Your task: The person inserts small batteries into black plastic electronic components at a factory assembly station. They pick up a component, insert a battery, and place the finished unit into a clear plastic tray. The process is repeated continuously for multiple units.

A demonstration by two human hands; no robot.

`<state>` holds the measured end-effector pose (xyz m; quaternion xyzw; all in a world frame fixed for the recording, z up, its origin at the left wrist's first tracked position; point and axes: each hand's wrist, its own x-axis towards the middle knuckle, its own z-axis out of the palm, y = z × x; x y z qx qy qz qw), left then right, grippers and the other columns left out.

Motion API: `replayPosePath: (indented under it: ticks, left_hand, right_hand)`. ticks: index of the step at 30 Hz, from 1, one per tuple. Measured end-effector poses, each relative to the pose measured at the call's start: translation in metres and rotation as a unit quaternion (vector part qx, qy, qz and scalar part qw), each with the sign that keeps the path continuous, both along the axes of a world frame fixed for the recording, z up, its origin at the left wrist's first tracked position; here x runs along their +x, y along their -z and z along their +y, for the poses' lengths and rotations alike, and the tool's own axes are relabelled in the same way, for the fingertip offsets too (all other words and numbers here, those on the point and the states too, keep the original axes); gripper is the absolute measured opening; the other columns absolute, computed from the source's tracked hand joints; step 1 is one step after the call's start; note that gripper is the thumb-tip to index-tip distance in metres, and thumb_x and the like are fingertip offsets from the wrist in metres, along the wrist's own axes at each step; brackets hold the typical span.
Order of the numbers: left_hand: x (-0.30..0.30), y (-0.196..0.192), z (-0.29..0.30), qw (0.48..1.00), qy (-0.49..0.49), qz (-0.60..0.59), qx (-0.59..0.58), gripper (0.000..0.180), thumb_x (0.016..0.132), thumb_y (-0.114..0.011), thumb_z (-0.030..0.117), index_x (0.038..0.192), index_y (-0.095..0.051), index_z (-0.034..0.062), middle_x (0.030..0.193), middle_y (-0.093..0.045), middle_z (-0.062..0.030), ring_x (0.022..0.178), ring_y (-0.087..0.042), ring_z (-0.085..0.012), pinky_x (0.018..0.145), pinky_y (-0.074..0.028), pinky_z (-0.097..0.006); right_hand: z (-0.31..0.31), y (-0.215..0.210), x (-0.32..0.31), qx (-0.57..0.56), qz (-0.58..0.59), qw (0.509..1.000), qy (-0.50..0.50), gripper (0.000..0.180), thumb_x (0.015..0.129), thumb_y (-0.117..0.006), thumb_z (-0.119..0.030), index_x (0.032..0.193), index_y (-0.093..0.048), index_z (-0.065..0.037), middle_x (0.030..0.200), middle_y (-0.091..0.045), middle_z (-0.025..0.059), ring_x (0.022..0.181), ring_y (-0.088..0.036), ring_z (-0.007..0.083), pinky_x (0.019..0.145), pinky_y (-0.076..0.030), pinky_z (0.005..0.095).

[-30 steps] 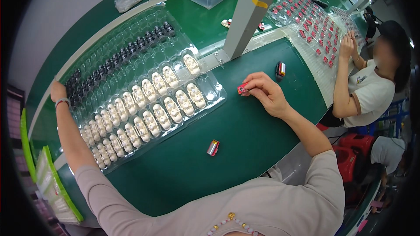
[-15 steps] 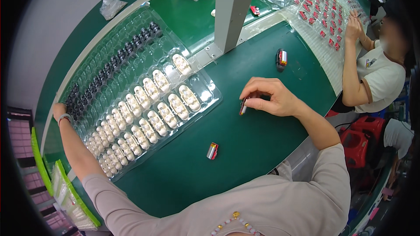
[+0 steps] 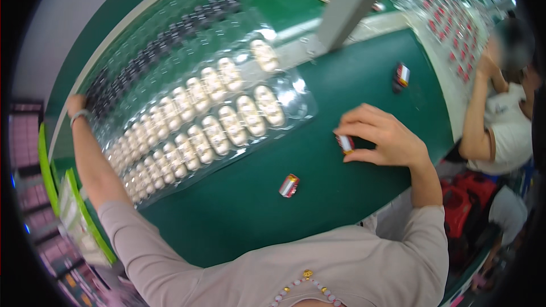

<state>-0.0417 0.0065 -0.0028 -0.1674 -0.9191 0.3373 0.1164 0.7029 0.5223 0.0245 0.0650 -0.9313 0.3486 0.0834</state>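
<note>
- Nearby, a gray post (image 3: 355, 8) rose beside clear blister trays (image 3: 300, 92).
- My left hand (image 3: 76, 104) was at their edge, grip unclear.
- My half-open right hand (image 3: 389, 138) framed a red-and-silver part (image 3: 344, 144) over the green tabletop (image 3: 244, 210); I couldn't tell if pinched.

Left arm (image 3: 98, 156) extends outward, nearly straight; left hand (image 3: 76, 103) at far reach, finger pose unclear. Right arm (image 3: 425, 185) bends at the elbow; right hand (image 3: 389, 137) points inward, thumb and fingers curved, tips apart.

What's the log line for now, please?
left grip: near black parts | right grip: red-and-white piece at fingertips | green table: similar piece lying
</note>
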Motion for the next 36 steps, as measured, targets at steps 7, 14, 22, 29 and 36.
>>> replayPosePath:
  ticks: [7, 14, 22, 29, 36]
  left_hand:
    - [0.132, -0.028, 0.115, 0.937, -0.168, -0.020, 0.305, 0.045, 0.064, -0.077, 0.034, 0.094, -0.065, 0.0026, 0.101, -0.063, -0.0170, 0.095, -0.061, -0.0309, 0.079, -0.049, -0.039]
    - [0.153, -0.041, 0.111, 0.925, -0.156, -0.092, 0.335, 0.041, 0.063, -0.079, 0.029, 0.090, -0.067, 0.0019, 0.098, -0.065, -0.0149, 0.094, -0.061, -0.0300, 0.080, -0.049, -0.036]
    - [0.175, -0.053, 0.087, 0.885, -0.162, -0.108, 0.423, 0.035, 0.062, -0.077, 0.023, 0.086, -0.067, -0.0004, 0.091, -0.065, -0.0179, 0.086, -0.063, -0.0311, 0.077, -0.050, -0.037]
    - [0.180, -0.029, 0.094, 0.905, -0.065, 0.014, 0.420, 0.026, 0.063, -0.073, 0.020, 0.080, -0.068, 0.0006, 0.080, -0.066, -0.0176, 0.079, -0.064, -0.0308, 0.072, -0.049, -0.038]
    - [0.184, -0.059, 0.071, 0.570, -0.089, -0.064, 0.815, 0.026, 0.075, -0.065, 0.009, 0.098, -0.062, -0.0043, 0.091, -0.062, -0.0129, 0.081, -0.060, -0.0200, 0.068, -0.052, -0.029]
  right_hand:
    - [-0.025, -0.005, -0.010, -0.042, -0.014, 0.992, 0.115, 0.045, 0.059, -0.078, -0.007, 0.100, -0.060, -0.001, 0.097, -0.056, 0.0121, 0.087, -0.057, 0.0258, 0.074, -0.048, 0.0329]
    - [-0.040, -0.009, -0.035, -0.047, 0.082, 0.987, 0.127, 0.047, 0.060, -0.075, -0.003, 0.104, -0.058, 0.001, 0.104, -0.052, 0.0142, 0.101, -0.054, 0.0306, 0.086, -0.044, 0.0379]
    - [-0.046, -0.016, -0.029, -0.075, 0.060, 0.985, 0.146, 0.045, 0.060, -0.073, -0.003, 0.102, -0.058, 0.003, 0.103, -0.053, 0.0141, 0.102, -0.053, 0.0296, 0.088, -0.042, 0.0383]
    - [-0.048, -0.012, -0.034, -0.080, 0.076, 0.979, 0.174, 0.044, 0.059, -0.074, -0.005, 0.100, -0.058, 0.003, 0.102, -0.054, 0.0141, 0.100, -0.054, 0.0291, 0.088, -0.042, 0.0381]
    - [-0.043, -0.009, -0.033, -0.049, 0.111, 0.980, 0.155, 0.044, 0.059, -0.076, -0.006, 0.099, -0.059, 0.002, 0.100, -0.054, 0.0129, 0.098, -0.052, 0.0277, 0.086, -0.042, 0.0362]
